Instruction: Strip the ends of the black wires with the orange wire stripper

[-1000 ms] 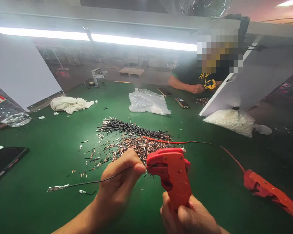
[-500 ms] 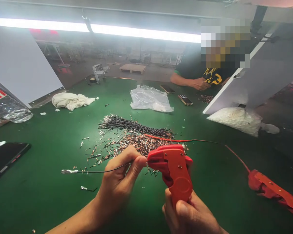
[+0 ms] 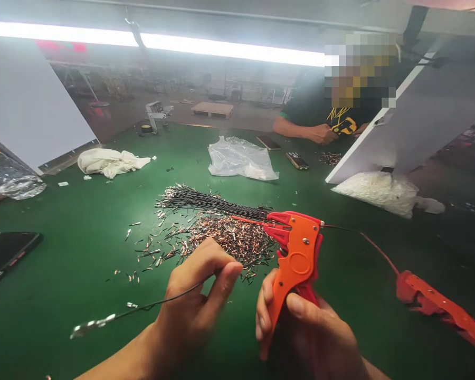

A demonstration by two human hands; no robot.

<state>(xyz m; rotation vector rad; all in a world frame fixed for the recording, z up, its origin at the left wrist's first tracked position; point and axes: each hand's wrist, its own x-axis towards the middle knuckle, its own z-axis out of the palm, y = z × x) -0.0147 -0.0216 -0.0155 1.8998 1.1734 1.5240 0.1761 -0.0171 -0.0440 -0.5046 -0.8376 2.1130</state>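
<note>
My left hand [image 3: 198, 301] pinches a thin black wire [image 3: 158, 303] between thumb and fingers; the wire runs down left to a metal terminal [image 3: 91, 324] at its end. My right hand [image 3: 312, 338] grips the handles of a red-orange wire stripper [image 3: 296, 253], whose jaws point left and stand apart from the wire. Behind both hands lies a heap of cut copper-coloured wire bits [image 3: 229, 240] and a bundle of black wires [image 3: 209, 203] on the green table [image 3: 83, 237].
A second red tool [image 3: 439, 306] with a red cord lies at the right. A phone [image 3: 3, 253] sits at the left edge, a white cloth [image 3: 106, 161] and plastic bags [image 3: 241, 161] farther back. Another person [image 3: 324, 124] works across the table beside a white board [image 3: 404, 121].
The stripper has come off the wire end and swung right and up, its handles now spread. My left hand has dropped slightly with the wire, whose terminal end tilts lower left.
</note>
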